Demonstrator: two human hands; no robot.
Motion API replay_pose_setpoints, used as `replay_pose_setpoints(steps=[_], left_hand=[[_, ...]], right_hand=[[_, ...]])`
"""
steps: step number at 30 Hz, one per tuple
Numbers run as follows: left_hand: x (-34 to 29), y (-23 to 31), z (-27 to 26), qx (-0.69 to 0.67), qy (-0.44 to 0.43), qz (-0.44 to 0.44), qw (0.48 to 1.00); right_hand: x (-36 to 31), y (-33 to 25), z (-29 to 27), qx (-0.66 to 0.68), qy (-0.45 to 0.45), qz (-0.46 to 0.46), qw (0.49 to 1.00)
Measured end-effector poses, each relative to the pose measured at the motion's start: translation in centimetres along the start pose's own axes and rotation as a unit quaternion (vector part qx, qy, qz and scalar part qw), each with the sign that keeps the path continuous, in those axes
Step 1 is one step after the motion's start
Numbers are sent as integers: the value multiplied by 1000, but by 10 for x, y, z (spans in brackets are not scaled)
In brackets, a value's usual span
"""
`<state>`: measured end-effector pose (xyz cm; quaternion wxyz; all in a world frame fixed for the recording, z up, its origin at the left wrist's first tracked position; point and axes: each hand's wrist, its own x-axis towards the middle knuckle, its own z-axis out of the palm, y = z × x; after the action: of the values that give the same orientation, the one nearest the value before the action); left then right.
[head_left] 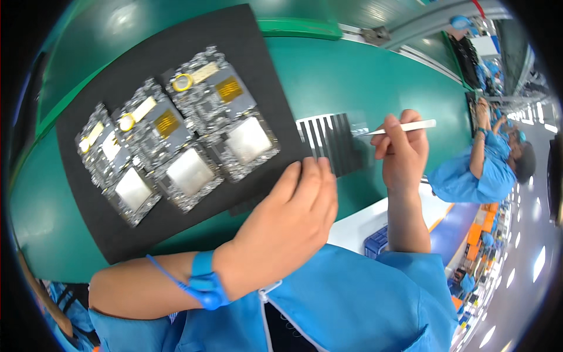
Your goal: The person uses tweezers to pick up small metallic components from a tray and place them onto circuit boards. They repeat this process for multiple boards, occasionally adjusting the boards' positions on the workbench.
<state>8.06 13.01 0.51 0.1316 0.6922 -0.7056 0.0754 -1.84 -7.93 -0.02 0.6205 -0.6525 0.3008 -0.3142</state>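
Note:
My left hand (293, 205) lies with its fingers stretched out, the fingertips at the lower right edge of a black mat (252, 64) and beside a sheet of black strips (341, 144). Between thumb and fingers, my right hand (404, 152) pinches white tweezers (419, 125). Their tip points left, near a small clear piece of film (359, 129) at the sheet's right side; whether they grip it I cannot tell. Three circuit boards lie in a row on the mat: a left board (134, 189), a middle board (190, 171) and a right board (248, 141), each with a silvery metal plate.
The mat rests on a green worktop (375, 76) with a green raised edge (299, 28) at the back. A blue wrist strap (204, 278) is on my left wrist. To the right sits a person in blue (475, 170). A blue basket (375, 242) stands below my right forearm.

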Motion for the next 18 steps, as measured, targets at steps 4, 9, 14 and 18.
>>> replay_pose_setpoints(steps=[4, 9, 14, 18], left_hand=[[42, 8, 36, -43, -6, 5, 999], [54, 4, 50, -117, -12, 4, 993], [52, 5, 49, -127, -15, 2, 992], [54, 5, 49, -116, -18, 2, 993]], right_hand=[[6, 17, -29, -36, 29, 45, 998], [-4, 17, -45, -76, 18, 36, 996], [-11, 19, -49, -94, 2, 55, 994], [-14, 24, -45, -77, -1, 23, 997]])
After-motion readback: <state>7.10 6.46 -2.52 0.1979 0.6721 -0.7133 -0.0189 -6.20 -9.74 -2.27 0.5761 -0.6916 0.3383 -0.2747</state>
